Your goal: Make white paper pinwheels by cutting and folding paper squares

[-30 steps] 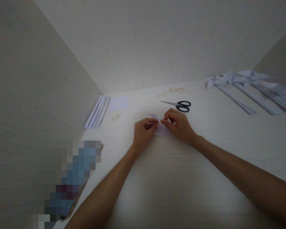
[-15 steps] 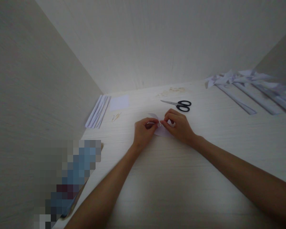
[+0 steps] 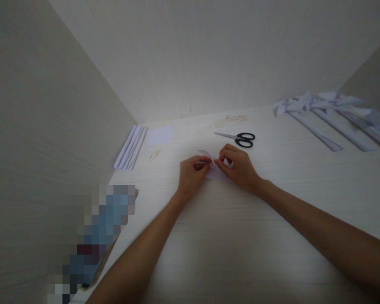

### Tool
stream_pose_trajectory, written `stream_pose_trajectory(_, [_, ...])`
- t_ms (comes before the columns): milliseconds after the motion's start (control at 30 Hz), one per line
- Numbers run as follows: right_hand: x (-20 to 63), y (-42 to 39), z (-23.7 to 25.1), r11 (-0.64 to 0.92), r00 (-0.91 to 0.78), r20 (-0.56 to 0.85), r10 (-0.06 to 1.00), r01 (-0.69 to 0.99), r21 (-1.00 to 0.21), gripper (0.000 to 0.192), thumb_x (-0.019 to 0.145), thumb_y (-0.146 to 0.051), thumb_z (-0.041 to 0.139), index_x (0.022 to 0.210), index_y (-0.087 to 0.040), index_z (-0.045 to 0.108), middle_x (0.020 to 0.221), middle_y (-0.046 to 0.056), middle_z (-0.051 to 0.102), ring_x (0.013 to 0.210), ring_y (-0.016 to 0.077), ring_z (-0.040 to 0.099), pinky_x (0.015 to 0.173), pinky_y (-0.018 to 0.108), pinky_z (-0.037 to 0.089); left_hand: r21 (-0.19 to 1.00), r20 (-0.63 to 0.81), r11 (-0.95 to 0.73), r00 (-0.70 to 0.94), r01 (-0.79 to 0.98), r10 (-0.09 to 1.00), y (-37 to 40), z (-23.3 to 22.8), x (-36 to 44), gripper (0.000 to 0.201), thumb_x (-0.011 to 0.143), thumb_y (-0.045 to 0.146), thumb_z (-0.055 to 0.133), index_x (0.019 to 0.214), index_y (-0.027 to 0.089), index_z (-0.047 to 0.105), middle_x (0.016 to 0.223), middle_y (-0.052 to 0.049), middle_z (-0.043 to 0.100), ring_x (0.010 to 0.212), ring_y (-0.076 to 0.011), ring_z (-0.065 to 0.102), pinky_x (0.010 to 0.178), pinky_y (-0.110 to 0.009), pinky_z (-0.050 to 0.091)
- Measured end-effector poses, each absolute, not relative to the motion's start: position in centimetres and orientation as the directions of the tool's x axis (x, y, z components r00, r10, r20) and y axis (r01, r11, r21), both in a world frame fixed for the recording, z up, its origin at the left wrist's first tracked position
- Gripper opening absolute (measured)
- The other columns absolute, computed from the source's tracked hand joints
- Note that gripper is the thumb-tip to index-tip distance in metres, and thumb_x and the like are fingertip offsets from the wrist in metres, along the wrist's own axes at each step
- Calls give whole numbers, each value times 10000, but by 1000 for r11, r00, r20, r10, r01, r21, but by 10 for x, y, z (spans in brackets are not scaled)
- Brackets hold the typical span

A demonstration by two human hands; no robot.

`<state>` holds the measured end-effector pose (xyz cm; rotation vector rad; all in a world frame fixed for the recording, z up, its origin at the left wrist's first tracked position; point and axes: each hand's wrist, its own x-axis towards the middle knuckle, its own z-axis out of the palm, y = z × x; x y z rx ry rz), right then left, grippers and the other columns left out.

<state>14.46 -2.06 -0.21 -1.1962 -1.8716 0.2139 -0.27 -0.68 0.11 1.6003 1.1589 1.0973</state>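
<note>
A white paper pinwheel [image 3: 220, 174] with curled blades is between my two hands, just above the table. My left hand [image 3: 192, 173] is closed, thumb and fingers pinching the paper at its middle. From the other side, my right hand [image 3: 237, 164] is closed too, its thumb and forefinger pinched on the pinwheel close to the left fingertips. Anything small between the fingertips is hidden. Beyond my right hand lie scissors [image 3: 244, 139] with black handles, blades pointing left.
Several paper pinwheels on rolled paper sticks [image 3: 338, 114] lie at the right. Paper rolls [image 3: 130, 147], a square paper sheet [image 3: 159, 135] and small thin sticks [image 3: 155, 154] are at the left. Small pale bits [image 3: 236, 118] lie by the back wall. A blurred-out object [image 3: 104, 232] sits lower left.
My fingertips have shifted very slightly at the middle of the pinwheel. Both hands keep their pinch, and the view has moved a little.
</note>
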Motion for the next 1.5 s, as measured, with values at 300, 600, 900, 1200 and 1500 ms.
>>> stream_pose_trajectory(300, [145, -20, -2, 503, -126, 572, 810, 651, -569, 145, 720, -167, 523, 599, -183, 443, 660, 4, 464, 569, 109, 410, 538, 248, 333, 954, 162, -210, 220, 215, 962, -7, 2, -3, 170, 617, 77, 522, 738, 133, 628, 725, -33, 659, 620, -120, 620, 581, -220, 509])
stream_pose_trajectory(600, [146, -16, 1, 477, -52, 570, 820, 610, -632, 200, 711, -163, 534, 557, -184, 407, 572, -22, 412, 515, 98, 370, 495, 238, 289, 927, 261, -319, 271, 197, 926, -6, -1, -4, 378, 599, 34, 500, 956, 138, 572, 829, -44, 640, 604, -78, 592, 577, -187, 492])
stream_pose_trajectory(900, [147, -15, -1, 489, -89, 555, 827, 601, -632, 190, 719, -177, 537, 570, -177, 419, 596, -15, 433, 532, 97, 388, 508, 234, 305, 901, 303, -371, 286, 224, 909, -6, -1, -4, 394, 615, 32, 509, 990, 151, 529, 809, -19, 614, 590, -59, 582, 563, -161, 481])
stream_pose_trajectory(1200, [147, -16, -1, 502, -116, 545, 831, 577, -644, 183, 735, -198, 528, 579, -176, 434, 614, -4, 452, 559, 106, 414, 531, 242, 328, 869, 340, -427, 324, 252, 883, -6, -3, -5, 537, 625, 2, 493, 1114, 213, 428, 845, 0, 574, 618, -59, 594, 533, -139, 473])
stream_pose_trajectory(1500, [147, -17, 1, 502, -115, 543, 832, 571, -649, 196, 740, -202, 532, 572, -176, 434, 604, -10, 446, 547, 100, 404, 521, 235, 319, 805, 397, -498, 332, 322, 856, -6, -4, -5, 551, 631, -2, 493, 1123, 232, 410, 858, 9, 572, 642, -58, 590, 532, -131, 465])
